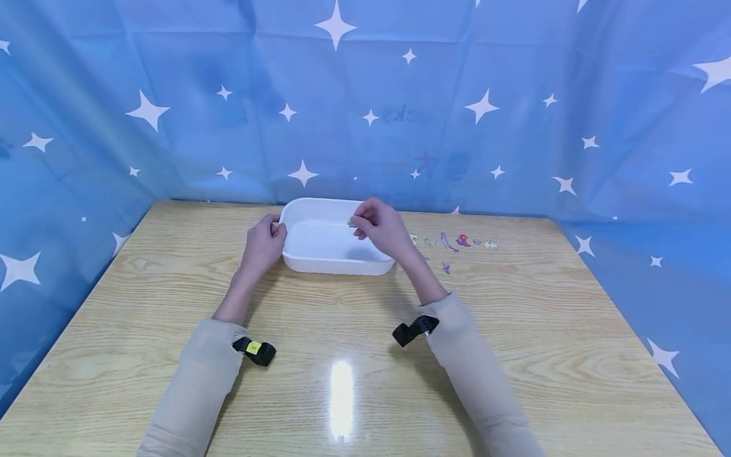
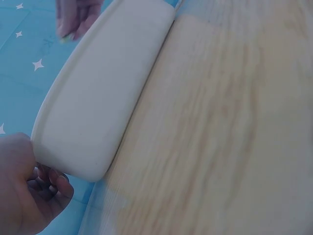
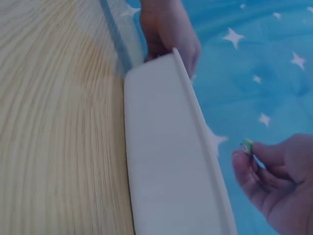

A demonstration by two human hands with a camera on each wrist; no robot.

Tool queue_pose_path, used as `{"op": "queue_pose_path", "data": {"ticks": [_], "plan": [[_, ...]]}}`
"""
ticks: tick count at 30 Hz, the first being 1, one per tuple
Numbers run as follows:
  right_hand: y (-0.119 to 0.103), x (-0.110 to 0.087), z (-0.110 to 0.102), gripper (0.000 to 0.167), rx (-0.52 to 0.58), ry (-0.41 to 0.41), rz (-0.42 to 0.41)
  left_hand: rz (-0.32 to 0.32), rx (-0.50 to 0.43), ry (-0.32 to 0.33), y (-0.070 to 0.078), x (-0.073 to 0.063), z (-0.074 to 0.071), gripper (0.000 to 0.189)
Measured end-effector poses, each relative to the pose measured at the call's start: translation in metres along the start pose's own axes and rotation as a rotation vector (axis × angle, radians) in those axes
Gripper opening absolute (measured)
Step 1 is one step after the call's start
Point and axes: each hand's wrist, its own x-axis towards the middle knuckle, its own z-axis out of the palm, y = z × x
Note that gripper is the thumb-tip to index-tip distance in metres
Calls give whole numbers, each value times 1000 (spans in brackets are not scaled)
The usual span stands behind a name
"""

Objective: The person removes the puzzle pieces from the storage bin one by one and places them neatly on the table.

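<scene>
A white plastic basin (image 1: 337, 266) with rounded corners stands at the back of the table. My left hand (image 1: 266, 240) grips its left rim, thumb and fingers on either side of the wall, as the left wrist view also shows. Over the basin's right part is my right hand (image 1: 384, 227). Between its thumb and forefinger it pinches a small flat green piece (image 3: 248, 146), seen best in the right wrist view. The piece is mostly covered by the fingertips, and I cannot tell what it depicts.
Several small colourful cut-out pieces lie right of the basin, among them a red one (image 1: 463, 240), a long purple one (image 1: 448, 242) and a small purple one (image 1: 446, 267). A blue curtain (image 1: 365, 152) with white stars hangs behind the wooden table (image 1: 297, 381).
</scene>
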Motion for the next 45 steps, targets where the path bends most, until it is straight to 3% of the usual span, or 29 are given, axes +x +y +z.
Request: {"op": "queue_pose_path", "data": {"ticks": [6, 17, 33, 38, 45], "plan": [[19, -19, -35, 14, 3, 40, 17, -1, 1, -1, 1, -1, 0, 41], [53, -47, -83, 15, -128, 76, 177, 3, 10, 6, -1, 0, 0, 39], [87, -92, -144, 23, -366, -2, 344, -6, -3, -7, 0, 0, 0, 41], [95, -100, -156, 22, -367, -55, 400, -5, 0, 3, 0, 0, 0, 40], [102, -103, -160, 21, -372, -92, 418, -8, 0, -1, 1, 0, -1, 40]]}}
